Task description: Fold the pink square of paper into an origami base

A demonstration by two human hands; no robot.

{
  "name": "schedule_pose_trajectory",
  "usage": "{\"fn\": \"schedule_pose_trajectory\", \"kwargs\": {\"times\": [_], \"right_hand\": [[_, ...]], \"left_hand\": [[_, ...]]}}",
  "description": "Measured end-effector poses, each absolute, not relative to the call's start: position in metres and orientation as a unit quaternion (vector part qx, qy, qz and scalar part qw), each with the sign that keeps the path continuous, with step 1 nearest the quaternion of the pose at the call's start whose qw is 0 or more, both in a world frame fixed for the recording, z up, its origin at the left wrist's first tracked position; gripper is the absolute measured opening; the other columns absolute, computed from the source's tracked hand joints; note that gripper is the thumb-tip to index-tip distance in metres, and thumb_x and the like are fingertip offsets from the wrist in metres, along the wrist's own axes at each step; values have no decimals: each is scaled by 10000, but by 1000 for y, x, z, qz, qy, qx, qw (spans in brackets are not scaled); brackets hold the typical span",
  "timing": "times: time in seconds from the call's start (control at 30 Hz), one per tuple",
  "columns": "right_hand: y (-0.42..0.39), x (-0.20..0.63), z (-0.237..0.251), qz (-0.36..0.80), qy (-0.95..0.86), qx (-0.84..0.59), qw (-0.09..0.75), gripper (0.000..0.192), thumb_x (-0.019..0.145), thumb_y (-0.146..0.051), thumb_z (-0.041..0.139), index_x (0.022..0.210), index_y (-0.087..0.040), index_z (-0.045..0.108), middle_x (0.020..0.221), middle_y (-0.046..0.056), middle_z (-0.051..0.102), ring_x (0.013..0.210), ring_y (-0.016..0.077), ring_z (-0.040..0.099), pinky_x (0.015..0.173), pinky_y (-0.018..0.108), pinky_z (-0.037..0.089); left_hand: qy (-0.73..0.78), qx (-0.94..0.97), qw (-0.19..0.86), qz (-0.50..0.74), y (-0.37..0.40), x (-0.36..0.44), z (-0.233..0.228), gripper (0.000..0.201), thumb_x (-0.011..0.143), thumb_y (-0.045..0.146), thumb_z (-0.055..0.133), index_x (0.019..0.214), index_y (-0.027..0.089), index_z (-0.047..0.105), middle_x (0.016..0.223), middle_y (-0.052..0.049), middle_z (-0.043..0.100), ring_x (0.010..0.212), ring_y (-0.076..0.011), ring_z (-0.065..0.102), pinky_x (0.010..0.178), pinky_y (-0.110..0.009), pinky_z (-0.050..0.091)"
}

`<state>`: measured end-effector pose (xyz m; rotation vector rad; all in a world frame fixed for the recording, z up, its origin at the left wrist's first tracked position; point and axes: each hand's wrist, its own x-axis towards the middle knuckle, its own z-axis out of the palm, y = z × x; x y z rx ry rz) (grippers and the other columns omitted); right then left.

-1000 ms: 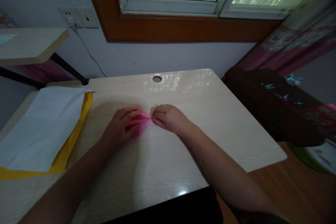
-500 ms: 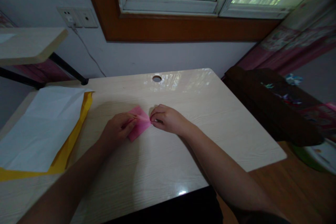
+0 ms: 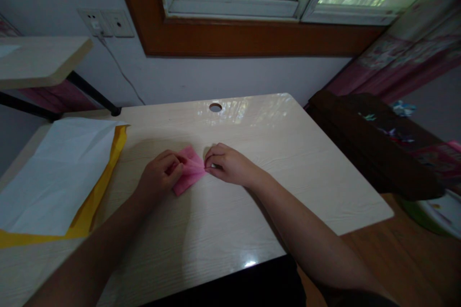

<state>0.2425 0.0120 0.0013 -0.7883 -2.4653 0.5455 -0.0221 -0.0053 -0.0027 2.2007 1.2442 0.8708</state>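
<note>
A small folded sheet of pink paper [image 3: 191,171] lies on the pale wood-grain table [image 3: 259,134], between my two hands. My left hand [image 3: 163,171] is closed on its left side, thumb and fingers pinching the paper and covering that edge. The right corner of the sheet is pinched between the thumb and fingertips of my right hand [image 3: 224,163]. Creases run from that corner toward the left hand. The underside of the paper is hidden.
At the left lies a white sheet [image 3: 61,172] over yellow paper [image 3: 97,192]. A raised shelf [image 3: 43,62] on black legs stands at the back left. Near the rear edge is a round cable hole [image 3: 215,107]. A dark brown cabinet [image 3: 360,144] stands off the right side.
My left hand has shifted slightly left and its fingers have curled more. More creases show in the pink paper toward its right corner. The right hand has barely moved.
</note>
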Motion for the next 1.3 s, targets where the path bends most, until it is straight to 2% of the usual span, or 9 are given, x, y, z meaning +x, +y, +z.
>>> {"fn": "schedule_pose_trajectory", "kwargs": {"times": [0.23, 0.63, 0.77, 0.93, 1.13, 1.3], "right_hand": [[12, 240, -6, 208, -890, -315, 255, 60, 946, -240, 666, 928, -184, 678, 1034, 88, 655, 1008, 209, 593, 960, 376, 454], [14, 240, -10, 215, -882, -324, 265, 19, 932, -202, 679, 943, -190, 690, 1030, 78, 656, 1011, 205, 595, 964, 371, 448], [14, 241, -9, 221, -879, -327, 266, 40, 929, -185, 679, 964, -190, 696, 1032, 75, 664, 1011, 204, 601, 963, 371, 461], [14, 242, -8, 222, -881, -321, 267, 160, 938, -213, 686, 1097, -219, 707, 1083, 77, 670, 1058, 215, 603, 985, 394, 466], [15, 242, -10, 211, -886, -312, 268, 109, 961, -257, 671, 1042, -216, 732, 1051, 72, 665, 1027, 202, 609, 968, 372, 457], [14, 235, -14, 176, -889, -333, 263, 199, 952, -386, 688, 1044, -213, 717, 1048, 81, 658, 1015, 218, 590, 946, 377, 448]], "left_hand": [[443, 819, 179, 317, -3, -19, -5, 121, 920, 202, 563, 800, 207, 564, 1020, -66, 616, 997, -218, 605, 917, -392, 515], [435, 843, 134, 285, -1, -19, -12, 105, 924, 183, 548, 824, 211, 535, 1086, -93, 585, 1060, -239, 594, 972, -422, 522], [436, 842, 142, 285, -1, -19, -13, 104, 925, 191, 549, 822, 205, 549, 1086, -98, 596, 1044, -246, 596, 961, -439, 524], [430, 846, 137, 284, 0, -19, -13, 101, 924, 174, 551, 830, 210, 541, 1089, -92, 592, 1044, -239, 601, 943, -427, 535], [430, 851, 125, 273, 0, -19, -14, 120, 960, 181, 513, 845, 210, 531, 1104, -99, 587, 1065, -246, 587, 983, -451, 518], [425, 854, 132, 268, 1, -22, -17, 103, 975, 198, 516, 884, 208, 563, 1137, -106, 597, 1090, -258, 580, 1002, -478, 508]]}}
